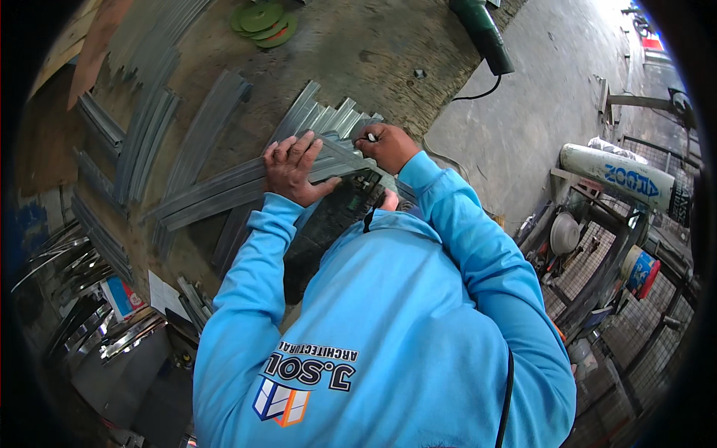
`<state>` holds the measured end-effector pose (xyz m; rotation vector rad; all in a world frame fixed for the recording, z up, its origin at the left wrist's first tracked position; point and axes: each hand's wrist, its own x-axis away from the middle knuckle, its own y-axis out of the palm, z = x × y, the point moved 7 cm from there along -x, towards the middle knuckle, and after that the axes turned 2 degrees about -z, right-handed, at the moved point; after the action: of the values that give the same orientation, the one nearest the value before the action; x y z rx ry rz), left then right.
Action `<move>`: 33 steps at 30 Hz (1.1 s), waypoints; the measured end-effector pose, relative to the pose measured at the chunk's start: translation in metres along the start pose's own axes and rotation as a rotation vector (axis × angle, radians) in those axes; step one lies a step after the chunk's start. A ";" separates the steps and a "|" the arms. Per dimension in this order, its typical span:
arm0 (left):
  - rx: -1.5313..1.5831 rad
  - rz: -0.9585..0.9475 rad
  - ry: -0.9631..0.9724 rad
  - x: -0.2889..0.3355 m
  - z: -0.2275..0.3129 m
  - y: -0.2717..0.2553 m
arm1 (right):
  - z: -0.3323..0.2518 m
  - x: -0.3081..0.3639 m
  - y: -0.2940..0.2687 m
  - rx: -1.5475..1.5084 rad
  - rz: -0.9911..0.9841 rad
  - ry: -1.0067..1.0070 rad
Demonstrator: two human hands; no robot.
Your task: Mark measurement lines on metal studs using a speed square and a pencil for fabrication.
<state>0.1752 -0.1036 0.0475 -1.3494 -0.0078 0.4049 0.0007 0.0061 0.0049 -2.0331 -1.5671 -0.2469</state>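
Note:
My left hand (pixel 295 168) lies with its fingers spread on a long grey metal channel (pixel 216 196), which slants across the workbench. To its right my right hand (pixel 392 149) is closed in a pinch at the end of several shorter metal channels (pixel 328 116) lying side by side. A small dark thing with a whitish tip (pixel 371 137) shows at its fingers, too small to name. Below the hands, close to my body, sits a black object (pixel 328 224), partly hidden by my sleeves.
More metal channels (pixel 146 149) lie in bundles on the left of the wooden bench (pixel 358 45). Green discs (pixel 265 22) rest at the far side. A green power tool (pixel 482 33) with a cord lies at the bench's right edge. A white gas cylinder (pixel 612 173) lies on a rack at right.

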 end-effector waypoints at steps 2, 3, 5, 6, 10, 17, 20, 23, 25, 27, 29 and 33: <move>-0.002 0.016 0.001 0.001 0.000 0.000 | -0.001 0.000 -0.001 -0.038 -0.010 -0.026; -0.002 0.019 0.004 0.001 -0.001 0.000 | -0.001 0.001 -0.002 -0.036 -0.012 -0.026; 0.001 0.022 0.006 0.000 0.000 -0.001 | -0.001 0.001 -0.002 -0.057 -0.087 -0.037; 0.003 0.017 0.005 -0.001 0.000 -0.001 | 0.004 0.000 -0.001 -0.055 -0.087 -0.036; 0.009 0.010 0.003 -0.001 -0.001 -0.001 | 0.004 -0.004 0.002 0.003 -0.100 -0.209; 0.012 0.003 0.002 0.002 -0.002 0.002 | 0.008 -0.006 0.009 0.081 -0.155 -0.250; 0.014 0.003 0.002 0.002 -0.002 0.003 | 0.010 -0.006 0.011 0.111 -0.143 -0.298; 0.015 0.004 0.006 0.001 -0.001 0.002 | 0.015 -0.007 0.013 0.162 -0.139 -0.366; 0.020 0.006 -0.006 0.000 -0.002 0.001 | 0.017 -0.009 0.015 0.192 -0.130 -0.398; 0.022 0.004 -0.008 0.000 -0.001 0.000 | 0.018 -0.008 0.016 0.222 -0.122 -0.431; 0.024 0.004 -0.011 0.001 -0.002 0.001 | 0.016 -0.009 0.011 0.090 -0.105 -0.334; 0.017 -0.008 -0.012 0.000 -0.002 0.001 | 0.014 -0.008 0.012 0.142 -0.152 -0.271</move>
<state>0.1756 -0.1057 0.0460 -1.3300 -0.0194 0.4058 0.0067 0.0047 -0.0145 -1.9009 -1.8497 0.0874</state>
